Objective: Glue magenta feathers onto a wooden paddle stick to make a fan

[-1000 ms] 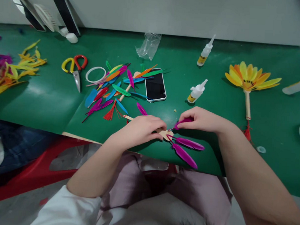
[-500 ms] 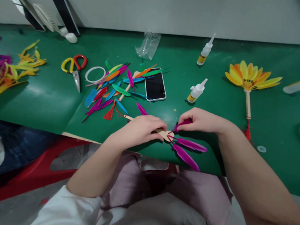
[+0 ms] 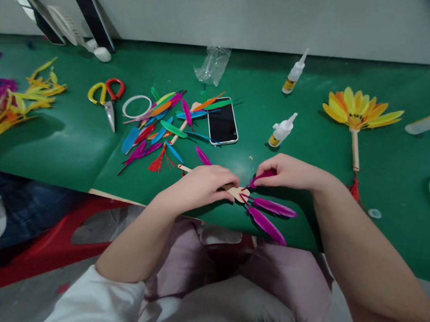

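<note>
Inventory as I read it from the remote feed; all places are given from the phone (image 3: 223, 122), which lies face up on the green desk (image 3: 59, 135).

1. Left hand (image 3: 205, 184): below the phone, near the desk's front edge. Grip pressed together, fingers curled down over the stick and holding it flat.
2. Stick (image 3: 239, 194): pale wood, lying below the phone. Its rounded head shows just right of the left hand, and its thin tail pokes out on the hand's left.
3. Right hand (image 3: 289, 173): below and right of the phone. Grip pinching the feather between thumb and forefinger.
4. Feather (image 3: 260, 177): magenta, mostly hidden under the fingers, quill tip touching the stick's head.
5. Feather pair (image 3: 273, 207): magenta, below-right of the phone, quills at the stick's head, blades fanned away to the right. I cannot tell whether they are fixed.
6. Loose feather (image 3: 203, 155): magenta, directly below the phone, just above the left hand.
7. Feather pile (image 3: 167, 121): mixed colours, left of the phone, some tips overlapping its top edge.
8. Glue bottle (image 3: 282, 130): right of the phone, tipped over.
9. Second bottle (image 3: 294, 74): up-right of the phone, tilted.
10. Scissors (image 3: 106, 95): far left of the phone, beyond a white ring (image 3: 137, 106).
11. Yellow fan (image 3: 359, 112): far right of the phone.
12. Plastic bag (image 3: 214, 65): directly above the phone.
</note>
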`<state>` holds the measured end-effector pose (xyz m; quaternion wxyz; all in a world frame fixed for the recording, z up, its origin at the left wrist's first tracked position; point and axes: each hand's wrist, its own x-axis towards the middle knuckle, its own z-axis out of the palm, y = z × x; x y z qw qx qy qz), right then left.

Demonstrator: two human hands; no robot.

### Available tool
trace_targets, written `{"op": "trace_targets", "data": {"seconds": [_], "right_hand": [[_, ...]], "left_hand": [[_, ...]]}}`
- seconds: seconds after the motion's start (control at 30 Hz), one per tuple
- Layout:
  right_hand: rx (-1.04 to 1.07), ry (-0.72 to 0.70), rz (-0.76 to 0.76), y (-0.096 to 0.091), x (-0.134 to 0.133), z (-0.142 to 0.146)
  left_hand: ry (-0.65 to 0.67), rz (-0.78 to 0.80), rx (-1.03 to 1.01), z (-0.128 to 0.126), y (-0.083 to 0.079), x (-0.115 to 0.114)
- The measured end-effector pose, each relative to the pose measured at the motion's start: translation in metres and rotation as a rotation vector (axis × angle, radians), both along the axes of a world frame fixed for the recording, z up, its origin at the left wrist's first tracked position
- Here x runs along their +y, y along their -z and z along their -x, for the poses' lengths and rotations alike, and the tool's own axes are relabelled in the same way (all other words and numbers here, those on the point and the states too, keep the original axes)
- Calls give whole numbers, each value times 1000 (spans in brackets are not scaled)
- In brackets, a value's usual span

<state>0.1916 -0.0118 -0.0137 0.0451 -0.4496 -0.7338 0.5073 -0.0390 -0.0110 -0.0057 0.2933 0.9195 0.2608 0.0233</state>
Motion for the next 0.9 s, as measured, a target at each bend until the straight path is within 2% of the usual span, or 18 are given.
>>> {"op": "trace_targets", "data": {"seconds": [0.27,0.47,0.57,0.67,0.73,0.9], "right_hand": [[-19,20,-18,0,0,-2],[-280,116,-247,0,-1,-16],[-349,260,-423,-3,-4,-30],[-379,592,-555,-1,-2,-42],[-326,725,-573,4,3,-44],[-201,644,-588,26,22,-30]], "left_hand": [[-3,8,1,1,0,1],[-20,14,19,5,0,4],[-17,14,17,6,1,5],[-20,14,-2,8,3,7],[-23,12,-12,9,4,7],[-37,9,-34,10,2,7]]}}
